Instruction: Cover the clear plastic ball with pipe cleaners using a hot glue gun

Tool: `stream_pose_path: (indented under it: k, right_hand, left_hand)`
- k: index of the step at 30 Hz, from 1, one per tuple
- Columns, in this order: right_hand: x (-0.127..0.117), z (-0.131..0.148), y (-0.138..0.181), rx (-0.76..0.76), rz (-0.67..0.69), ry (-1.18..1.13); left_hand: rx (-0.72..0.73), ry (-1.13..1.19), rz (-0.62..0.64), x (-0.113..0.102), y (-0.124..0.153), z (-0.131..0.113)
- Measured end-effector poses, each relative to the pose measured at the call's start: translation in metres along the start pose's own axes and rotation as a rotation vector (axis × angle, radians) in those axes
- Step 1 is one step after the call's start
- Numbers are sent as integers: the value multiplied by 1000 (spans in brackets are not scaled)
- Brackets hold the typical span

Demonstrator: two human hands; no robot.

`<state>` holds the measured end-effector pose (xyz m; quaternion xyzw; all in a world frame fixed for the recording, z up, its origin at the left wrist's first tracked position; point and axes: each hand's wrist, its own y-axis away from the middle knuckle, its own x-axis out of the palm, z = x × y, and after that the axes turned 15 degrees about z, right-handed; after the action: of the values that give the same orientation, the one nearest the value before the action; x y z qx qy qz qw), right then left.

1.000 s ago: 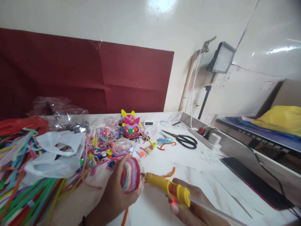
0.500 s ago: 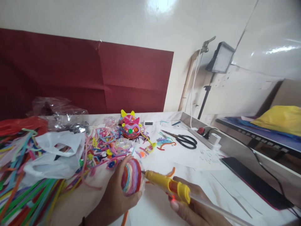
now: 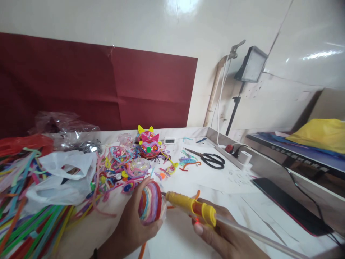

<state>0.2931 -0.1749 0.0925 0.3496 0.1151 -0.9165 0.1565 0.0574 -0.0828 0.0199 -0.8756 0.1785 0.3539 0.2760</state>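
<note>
Left hand (image 3: 132,223) wraps a coiled pipe-cleaner disc (image 3: 150,203); right hand (image 3: 223,237) grips a yellow hot-glue pen (image 3: 191,207), nozzle at the disc's rim. A slip could burn the left hand.

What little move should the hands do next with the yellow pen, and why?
Probably nudge the tip of the yellow pen onto the stripy ball: the right hand aims it at the ball's edge, and the left hand grips the ball steady.

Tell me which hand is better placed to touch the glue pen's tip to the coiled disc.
Right. The right hand holds the glue pen, with its tip close beside the disc. The left hand is occupied gripping the disc.
</note>
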Motion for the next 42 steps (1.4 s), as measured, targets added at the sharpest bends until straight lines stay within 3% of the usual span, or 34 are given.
stream_pose_path:
  k: [20,28,36,42]
  right_hand:
    - [-1,-18,-7,-141,-26,56]
    - [-20,-38,5,-35,-43,187]
    - [-14,-93,24,185,-127,450]
    - [-13,-128,37,289,-101,529]
  left_hand:
    - [-66,158,80,4,4,4]
    - [-87,120,104,-3,2,4]
    - [-82,70,51,-1,-3,9]
    - [-79,72,45,-2,-4,4]
